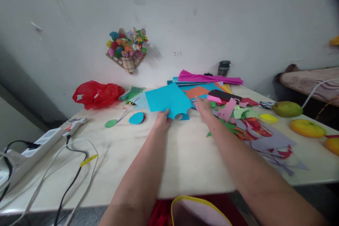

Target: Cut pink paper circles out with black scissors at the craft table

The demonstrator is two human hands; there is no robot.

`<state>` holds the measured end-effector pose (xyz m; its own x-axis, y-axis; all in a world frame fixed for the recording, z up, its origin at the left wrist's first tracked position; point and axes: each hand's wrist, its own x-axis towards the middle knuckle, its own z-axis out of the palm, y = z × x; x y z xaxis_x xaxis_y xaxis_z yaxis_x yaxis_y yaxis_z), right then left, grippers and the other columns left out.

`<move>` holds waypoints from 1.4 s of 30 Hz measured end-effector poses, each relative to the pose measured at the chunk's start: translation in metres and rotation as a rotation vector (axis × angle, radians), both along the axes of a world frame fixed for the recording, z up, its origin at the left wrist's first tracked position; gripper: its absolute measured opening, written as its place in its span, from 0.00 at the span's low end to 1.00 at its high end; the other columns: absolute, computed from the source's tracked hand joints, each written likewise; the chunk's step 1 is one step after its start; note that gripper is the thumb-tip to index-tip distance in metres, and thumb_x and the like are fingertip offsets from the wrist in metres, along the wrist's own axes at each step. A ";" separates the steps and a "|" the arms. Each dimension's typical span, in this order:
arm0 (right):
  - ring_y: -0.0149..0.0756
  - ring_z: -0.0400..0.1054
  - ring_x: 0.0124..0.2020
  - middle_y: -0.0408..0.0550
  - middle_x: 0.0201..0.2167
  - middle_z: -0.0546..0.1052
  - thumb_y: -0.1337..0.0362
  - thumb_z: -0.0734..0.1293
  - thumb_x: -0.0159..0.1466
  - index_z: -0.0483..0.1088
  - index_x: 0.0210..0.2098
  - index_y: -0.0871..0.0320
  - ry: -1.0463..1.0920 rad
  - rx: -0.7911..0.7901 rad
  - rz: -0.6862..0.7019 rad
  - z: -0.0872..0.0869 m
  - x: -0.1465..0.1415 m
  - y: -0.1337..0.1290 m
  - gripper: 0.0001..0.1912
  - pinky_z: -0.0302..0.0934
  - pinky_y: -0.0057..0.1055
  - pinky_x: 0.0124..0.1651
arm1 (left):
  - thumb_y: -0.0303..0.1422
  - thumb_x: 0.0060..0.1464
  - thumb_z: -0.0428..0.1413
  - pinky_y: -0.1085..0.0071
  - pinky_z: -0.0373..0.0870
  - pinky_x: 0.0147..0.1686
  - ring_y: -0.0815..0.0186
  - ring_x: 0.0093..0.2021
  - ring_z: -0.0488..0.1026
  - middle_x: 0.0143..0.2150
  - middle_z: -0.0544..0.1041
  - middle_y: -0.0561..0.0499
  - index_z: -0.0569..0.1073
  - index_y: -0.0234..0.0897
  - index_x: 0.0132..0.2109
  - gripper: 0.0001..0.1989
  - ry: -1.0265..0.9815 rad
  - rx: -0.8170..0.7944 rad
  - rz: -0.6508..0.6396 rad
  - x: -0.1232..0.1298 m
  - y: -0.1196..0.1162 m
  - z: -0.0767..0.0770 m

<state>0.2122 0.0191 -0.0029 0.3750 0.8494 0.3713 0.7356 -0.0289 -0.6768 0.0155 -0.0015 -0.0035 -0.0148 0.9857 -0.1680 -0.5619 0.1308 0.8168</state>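
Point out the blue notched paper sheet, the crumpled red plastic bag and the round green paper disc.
Blue notched paper sheet (168, 99): head view, middle of its face.
Crumpled red plastic bag (100, 95): head view, middle of its folds.
Round green paper disc (110, 123): head view, its centre.

The table (190, 166) bore scraps (254, 134). Fruit (307, 128) lay right of the scraps; a red bag (97, 95) and power strip (43, 144), left.

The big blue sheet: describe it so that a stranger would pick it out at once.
On the pale table, find the left hand near the middle. Its thumb lies on the near edge of the blue sheet, a wide, bright piece. Rounded bites along its near right edge set it apart from the small blue disc to its left and the magenta paper behind.
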 end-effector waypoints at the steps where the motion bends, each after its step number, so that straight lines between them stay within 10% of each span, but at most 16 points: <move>1: 0.38 0.63 0.24 0.50 0.21 0.70 0.42 0.51 0.63 0.65 0.21 0.57 0.050 0.014 -0.034 0.003 -0.002 -0.002 0.28 0.53 0.32 0.27 | 0.21 0.54 0.52 0.68 0.75 0.31 0.67 0.29 0.74 0.37 0.76 0.45 0.70 0.32 0.45 0.11 -0.003 -0.001 -0.011 0.000 0.000 0.000; 7: 0.36 0.59 0.22 0.47 0.16 0.65 0.39 0.49 0.62 0.57 0.15 0.55 0.296 0.004 0.072 0.020 -0.022 -0.012 0.31 0.49 0.32 0.27 | 0.21 0.53 0.53 0.66 0.75 0.35 0.66 0.30 0.74 0.35 0.75 0.45 0.69 0.31 0.41 0.08 0.019 0.001 -0.089 -0.002 -0.002 0.001; 15: 0.38 0.58 0.25 0.49 0.20 0.67 0.61 0.54 0.63 0.60 0.17 0.55 0.233 -0.053 -0.024 0.033 -0.016 -0.022 0.19 0.46 0.32 0.29 | 0.25 0.54 0.54 0.70 0.70 0.28 0.69 0.26 0.69 0.29 0.72 0.50 0.67 0.34 0.37 0.03 0.116 0.052 -0.093 0.000 0.005 -0.009; 26: 0.34 0.59 0.24 0.43 0.18 0.65 0.49 0.57 0.64 0.53 0.18 0.54 0.128 0.142 0.204 0.025 -0.045 -0.021 0.23 0.50 0.30 0.30 | 0.25 0.50 0.59 0.70 0.70 0.29 0.69 0.24 0.70 0.27 0.72 0.51 0.66 0.34 0.35 0.07 0.064 0.109 -0.215 0.001 -0.003 -0.009; 42: 0.41 0.68 0.39 0.53 0.37 0.76 0.64 0.60 0.63 0.67 0.33 0.57 -0.165 0.294 0.237 -0.011 -0.076 -0.013 0.06 0.57 0.33 0.40 | 0.25 0.58 0.50 0.77 0.69 0.21 0.72 0.20 0.69 0.23 0.71 0.52 0.69 0.32 0.35 0.04 0.046 -0.028 -0.416 0.005 -0.018 0.006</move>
